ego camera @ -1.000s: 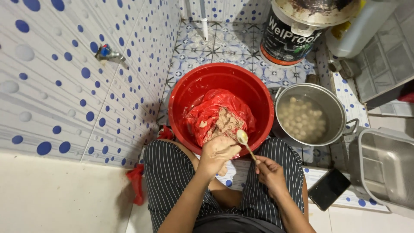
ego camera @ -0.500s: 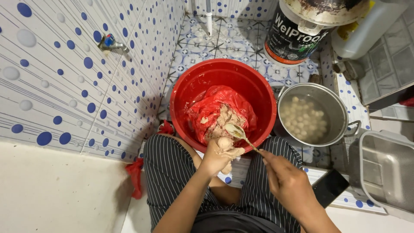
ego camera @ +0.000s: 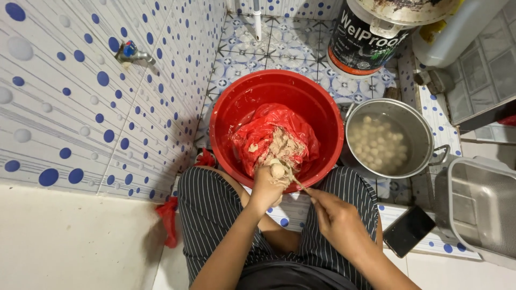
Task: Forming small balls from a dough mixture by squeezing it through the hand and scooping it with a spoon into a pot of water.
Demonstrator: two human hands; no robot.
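Big red basin (ego camera: 322, 107) sits between your knees, red bag (ego camera: 263, 134) of pale paste inside. Black labelled bucket (ego camera: 365, 40) stands beyond it. Your left hand (ego camera: 267, 185) squeezes a paste ball (ego camera: 277, 171); right hand (ego camera: 336, 220) pinches the spoon (ego camera: 290, 176) beneath it.

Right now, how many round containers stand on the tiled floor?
3: the red basin before the knees, the steel pot to its right, the black paint bucket behind. Others may be hidden.

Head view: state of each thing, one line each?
left hand: fisted, squeezing out a paste ball
right hand: holding spoon at the ball
red basin: holds opened red bag of paste
steel pot: full of balls in water
phone: screen dark
tap: not running
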